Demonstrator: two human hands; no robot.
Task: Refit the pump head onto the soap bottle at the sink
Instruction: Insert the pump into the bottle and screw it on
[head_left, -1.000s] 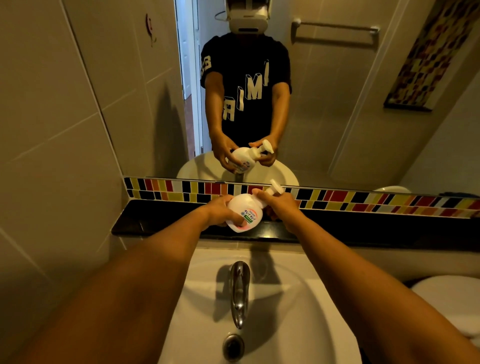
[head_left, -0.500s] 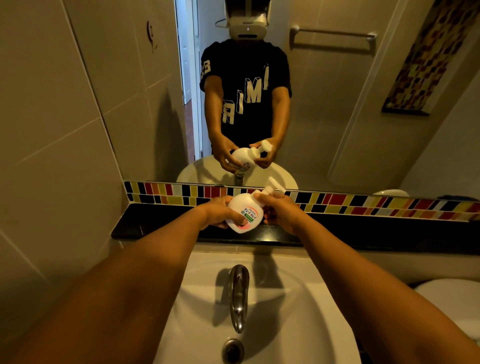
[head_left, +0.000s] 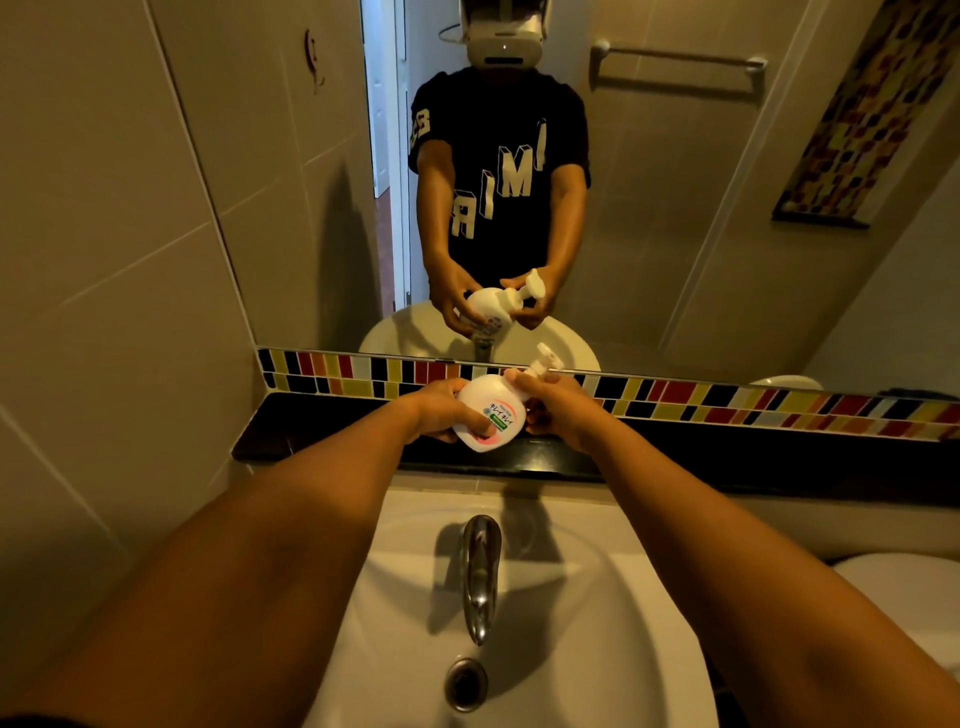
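A white soap bottle (head_left: 485, 410) with a pink and green label is held tilted over the black ledge, its neck pointing up and to the right. My left hand (head_left: 441, 410) grips its body from the left. My right hand (head_left: 558, 410) is closed around the neck, where the white pump head (head_left: 543, 361) sits on the bottle with its nozzle sticking out above my fingers. The mirror shows the same hold from the front.
A black ledge (head_left: 322, 436) runs under the mirror, with a strip of coloured tiles (head_left: 753, 402) behind it. Below lies the white sink (head_left: 597, 597) with a chrome tap (head_left: 480, 566) and drain (head_left: 466, 683). A white toilet lid (head_left: 904, 587) sits at the right.
Both hands and the bottle have stayed over the ledge; the right hand has shifted its grip slightly around the neck and pump head.
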